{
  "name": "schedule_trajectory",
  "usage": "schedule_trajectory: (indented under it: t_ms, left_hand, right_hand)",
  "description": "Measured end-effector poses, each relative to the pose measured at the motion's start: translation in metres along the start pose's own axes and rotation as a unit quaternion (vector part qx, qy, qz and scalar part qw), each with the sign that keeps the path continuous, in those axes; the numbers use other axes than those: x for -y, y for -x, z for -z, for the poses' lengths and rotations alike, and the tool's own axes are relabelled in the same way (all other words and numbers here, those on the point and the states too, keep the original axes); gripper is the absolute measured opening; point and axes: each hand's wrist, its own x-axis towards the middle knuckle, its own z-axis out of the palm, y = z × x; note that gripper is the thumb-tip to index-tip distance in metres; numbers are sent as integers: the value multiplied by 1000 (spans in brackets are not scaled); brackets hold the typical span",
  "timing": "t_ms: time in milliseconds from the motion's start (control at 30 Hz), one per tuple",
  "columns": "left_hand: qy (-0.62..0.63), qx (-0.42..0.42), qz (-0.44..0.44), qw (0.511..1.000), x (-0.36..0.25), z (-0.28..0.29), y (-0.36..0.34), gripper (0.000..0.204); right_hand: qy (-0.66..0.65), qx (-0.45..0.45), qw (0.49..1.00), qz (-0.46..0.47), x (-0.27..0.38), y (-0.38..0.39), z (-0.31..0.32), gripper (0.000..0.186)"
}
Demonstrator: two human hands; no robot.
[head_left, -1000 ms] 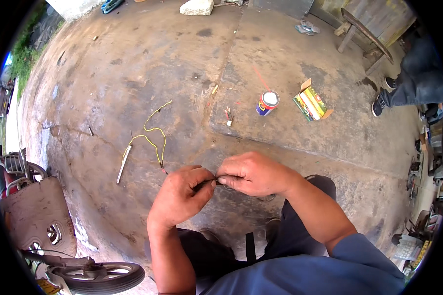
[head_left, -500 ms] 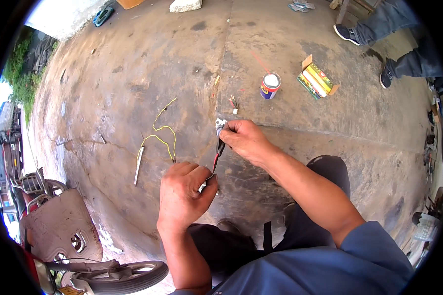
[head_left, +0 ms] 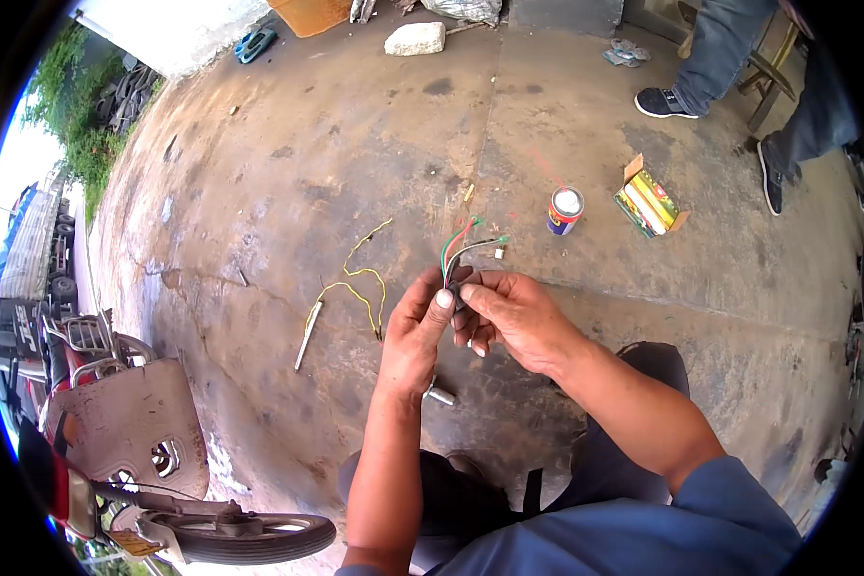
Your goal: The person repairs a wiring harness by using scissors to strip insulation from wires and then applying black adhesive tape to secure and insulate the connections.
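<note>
My left hand (head_left: 411,336) grips a bundle of green, red, pale and black wires (head_left: 449,248), thumb upward, with several thin ends fanning out above it. My right hand (head_left: 507,317) pinches the dark part of that bundle (head_left: 456,272) beside the left thumb. A silver metal cylinder (head_left: 441,395) shows under my hands; whether it hangs or lies is unclear. Tangled yellow wire (head_left: 365,272) lies on the concrete to the left, near a thin pale strip (head_left: 307,336). A small white piece (head_left: 499,253) is just beyond my right hand.
A can (head_left: 564,220) and an open colourful box (head_left: 648,202) stand right of centre. Another person's legs (head_left: 710,48) are at upper right beside a wooden stand (head_left: 768,82). A motorbike (head_left: 125,422) fills the lower left; a white stone (head_left: 415,38) lies at the back.
My hands have come together upright, from spread apart half a second earlier, and coloured wire ends now show above them. The other person's legs have shifted; the view has moved slightly.
</note>
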Motion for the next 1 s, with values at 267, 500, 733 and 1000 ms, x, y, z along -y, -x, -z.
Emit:
schedule_trajectory:
  t_ms: [267,500,733,1000]
  left_hand:
    - [-14,-95,26,995,-2,2,12,24]
    - [153,-131,-27,979,-6,3,6,12]
    - [134,-72,-17,988,0,8,-5,12]
    - [137,-102,-84,982,-8,19,4,12]
  right_hand:
    - [99,-45,993,43,1,-3,15,14]
    - [-36,-40,999,-6,-19,-10,9,15]
    - [-17,-18,999,41,-18,-17,29,15]
    - [749,-54,652,-103,-103,-7,169,27]
